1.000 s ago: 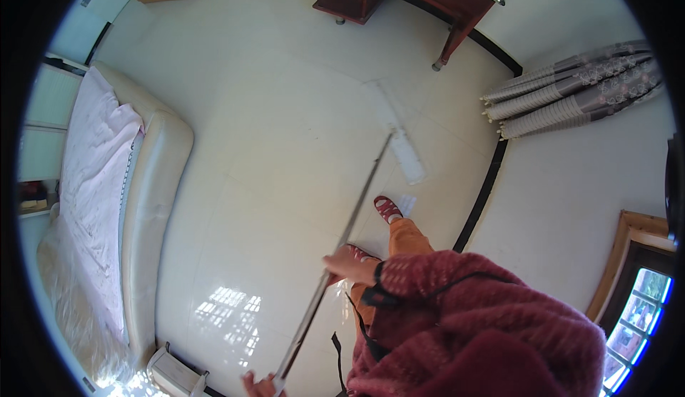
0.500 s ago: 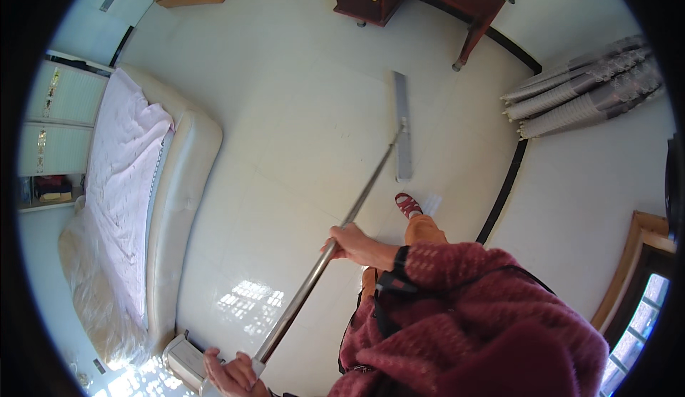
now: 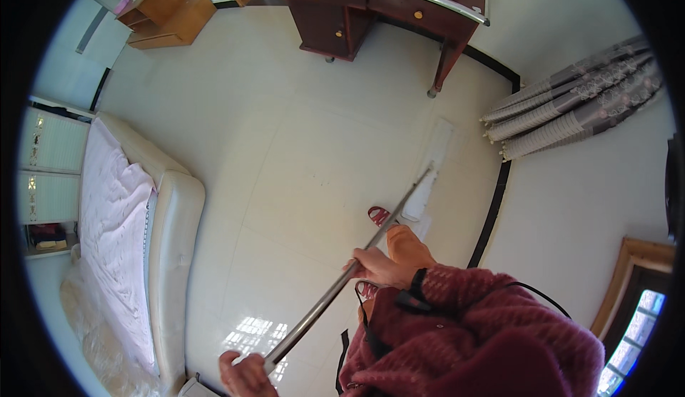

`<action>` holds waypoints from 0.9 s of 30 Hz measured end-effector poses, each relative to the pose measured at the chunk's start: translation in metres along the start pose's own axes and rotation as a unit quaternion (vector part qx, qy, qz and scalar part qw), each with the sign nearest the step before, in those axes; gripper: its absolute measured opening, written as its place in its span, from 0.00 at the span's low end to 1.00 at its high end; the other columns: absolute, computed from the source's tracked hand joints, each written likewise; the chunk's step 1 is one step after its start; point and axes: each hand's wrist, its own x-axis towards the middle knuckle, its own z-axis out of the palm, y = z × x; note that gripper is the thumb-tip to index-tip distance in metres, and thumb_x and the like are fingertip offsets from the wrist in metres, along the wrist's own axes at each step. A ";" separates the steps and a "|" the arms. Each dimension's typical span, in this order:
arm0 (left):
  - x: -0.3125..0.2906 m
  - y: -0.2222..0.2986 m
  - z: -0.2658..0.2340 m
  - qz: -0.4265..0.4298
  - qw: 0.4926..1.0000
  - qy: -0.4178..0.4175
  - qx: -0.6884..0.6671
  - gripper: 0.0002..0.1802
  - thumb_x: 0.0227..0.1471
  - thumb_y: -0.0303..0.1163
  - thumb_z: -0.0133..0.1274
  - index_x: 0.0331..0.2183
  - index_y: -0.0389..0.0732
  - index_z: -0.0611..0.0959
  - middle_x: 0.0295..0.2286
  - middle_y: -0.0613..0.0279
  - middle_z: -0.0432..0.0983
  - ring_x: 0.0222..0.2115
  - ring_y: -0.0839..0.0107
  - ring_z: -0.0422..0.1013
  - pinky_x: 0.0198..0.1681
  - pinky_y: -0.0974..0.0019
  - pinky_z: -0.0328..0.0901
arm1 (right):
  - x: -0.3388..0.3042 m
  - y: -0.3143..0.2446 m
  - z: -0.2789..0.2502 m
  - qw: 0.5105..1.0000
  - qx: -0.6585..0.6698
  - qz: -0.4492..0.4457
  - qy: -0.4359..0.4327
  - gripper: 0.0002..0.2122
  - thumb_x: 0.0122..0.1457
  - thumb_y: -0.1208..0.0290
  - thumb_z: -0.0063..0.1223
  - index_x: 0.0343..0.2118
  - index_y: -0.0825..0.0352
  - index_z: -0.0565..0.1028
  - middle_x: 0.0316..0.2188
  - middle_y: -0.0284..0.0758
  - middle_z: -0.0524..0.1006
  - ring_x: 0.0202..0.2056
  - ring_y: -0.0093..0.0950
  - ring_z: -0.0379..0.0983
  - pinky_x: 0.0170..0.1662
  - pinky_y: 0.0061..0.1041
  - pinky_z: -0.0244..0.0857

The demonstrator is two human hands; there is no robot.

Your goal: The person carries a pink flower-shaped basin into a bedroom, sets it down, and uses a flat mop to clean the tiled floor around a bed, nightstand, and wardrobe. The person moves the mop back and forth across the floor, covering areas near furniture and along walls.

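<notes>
A flat mop with a long metal handle slants across the view. Its wide pale head lies on the floor beside my red slipper, its edges faint against the bright tiles. Around the middle of the handle, my right hand is closed, a dark band at its wrist. At the lower left, my left hand curls about the handle's top end, and part of that grip is hidden.
To the left stands a bed with a pink sheet. A dark red desk is at the far side, a small wooden cabinet far left. Grey curtains hang at the right, above a black skirting.
The mop head has swung right and nearer to me, beside my foot. Both hands have shifted right in the view, still on the handle. The view has tilted, showing more of the desk.
</notes>
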 end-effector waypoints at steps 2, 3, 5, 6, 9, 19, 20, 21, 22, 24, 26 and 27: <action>0.012 0.019 0.028 0.051 0.998 0.032 0.013 0.17 0.57 0.37 0.39 0.32 0.32 0.74 0.08 0.74 0.44 0.11 0.82 0.42 0.23 0.73 0.53 | 0.021 -0.029 0.021 0.996 0.075 0.055 0.014 0.07 0.55 0.73 0.38 0.26 0.73 0.64 0.26 0.40 0.72 0.31 0.34 0.74 0.37 0.35 0.72; 0.018 0.025 0.043 0.074 0.996 0.045 0.010 0.17 0.57 0.37 0.39 0.32 0.33 0.74 0.08 0.74 0.44 0.11 0.82 0.42 0.22 0.72 0.52 | 0.029 -0.045 0.027 0.996 0.079 0.048 -0.004 0.07 0.54 0.73 0.38 0.26 0.73 0.65 0.25 0.40 0.72 0.30 0.34 0.74 0.37 0.35 0.72; 0.030 0.030 0.074 0.079 0.996 0.044 -0.014 0.16 0.57 0.36 0.38 0.32 0.32 0.74 0.08 0.73 0.44 0.10 0.82 0.42 0.22 0.73 0.51 | 0.043 -0.080 0.027 0.997 0.073 0.026 -0.027 0.07 0.54 0.73 0.39 0.25 0.72 0.65 0.25 0.40 0.73 0.30 0.34 0.75 0.36 0.35 0.73; 0.035 0.029 0.088 0.083 0.996 0.037 -0.018 0.16 0.57 0.36 0.38 0.32 0.31 0.74 0.08 0.73 0.44 0.10 0.81 0.42 0.22 0.73 0.51 | 0.052 -0.096 0.024 0.997 0.062 0.013 -0.033 0.07 0.54 0.73 0.39 0.25 0.72 0.66 0.24 0.40 0.73 0.29 0.34 0.75 0.35 0.35 0.73; 0.046 0.021 0.119 0.103 0.992 -0.054 0.044 0.15 0.58 0.35 0.35 0.26 0.35 0.71 0.09 0.72 0.45 0.10 0.79 0.44 0.20 0.73 0.52 | 0.078 -0.133 0.007 0.999 0.037 -0.003 0.005 0.07 0.52 0.72 0.41 0.23 0.71 0.68 0.22 0.38 0.73 0.27 0.33 0.75 0.33 0.33 0.72; 0.101 -0.041 0.194 0.050 0.991 -0.124 0.003 0.10 0.55 0.29 0.42 0.33 0.31 0.71 0.18 0.65 0.68 0.17 0.83 0.59 0.24 0.78 0.56 | 0.167 -0.257 -0.045 0.997 -0.073 -0.020 0.012 0.07 0.51 0.73 0.41 0.22 0.71 0.68 0.20 0.40 0.73 0.24 0.32 0.74 0.30 0.32 0.72; 0.109 -0.040 0.205 0.018 0.991 -0.131 -0.004 0.09 0.55 0.29 0.42 0.33 0.31 0.72 0.20 0.63 0.68 0.18 0.83 0.60 0.23 0.78 0.55 | 0.179 -0.269 -0.045 0.996 -0.091 -0.020 0.016 0.07 0.51 0.73 0.41 0.21 0.71 0.68 0.21 0.40 0.73 0.24 0.33 0.74 0.30 0.32 0.72; 0.120 -0.043 0.221 0.015 0.993 -0.117 -0.014 0.09 0.55 0.29 0.42 0.33 0.32 0.72 0.21 0.62 0.69 0.18 0.83 0.60 0.23 0.78 0.54 | 0.192 -0.288 -0.047 0.993 -0.111 -0.018 0.025 0.08 0.51 0.73 0.41 0.21 0.72 0.68 0.21 0.40 0.73 0.24 0.33 0.74 0.30 0.32 0.72; 0.132 -0.047 0.239 0.012 0.994 -0.101 -0.027 0.09 0.56 0.29 0.41 0.34 0.32 0.72 0.21 0.62 0.69 0.18 0.83 0.60 0.23 0.78 0.54 | 0.207 -0.311 -0.050 0.991 -0.128 -0.012 0.029 0.08 0.51 0.73 0.41 0.21 0.72 0.68 0.21 0.40 0.73 0.24 0.33 0.74 0.30 0.32 0.72; 0.154 -0.056 0.276 -0.009 0.999 -0.043 -0.032 0.10 0.57 0.29 0.38 0.33 0.33 0.71 0.12 0.72 0.58 0.16 0.82 0.55 0.37 0.72 0.58 | 0.240 -0.352 -0.054 0.983 -0.180 -0.009 0.025 0.08 0.51 0.73 0.41 0.22 0.73 0.68 0.21 0.41 0.73 0.24 0.33 0.74 0.31 0.32 0.72; 0.170 -0.066 0.305 -0.033 0.998 -0.006 -0.052 0.10 0.57 0.30 0.38 0.33 0.34 0.71 0.10 0.73 0.55 0.16 0.82 0.54 0.37 0.71 0.58 | 0.263 -0.379 -0.061 0.978 -0.208 0.005 0.019 0.09 0.51 0.72 0.40 0.22 0.74 0.68 0.21 0.41 0.73 0.25 0.34 0.74 0.32 0.32 0.72; 0.173 -0.070 0.316 -0.047 0.997 0.022 -0.064 0.10 0.57 0.30 0.38 0.33 0.34 0.71 0.09 0.74 0.54 0.15 0.82 0.54 0.37 0.70 0.58 | 0.270 -0.387 -0.061 0.975 -0.221 0.021 0.018 0.09 0.51 0.72 0.40 0.22 0.74 0.67 0.21 0.41 0.73 0.25 0.34 0.74 0.32 0.32 0.72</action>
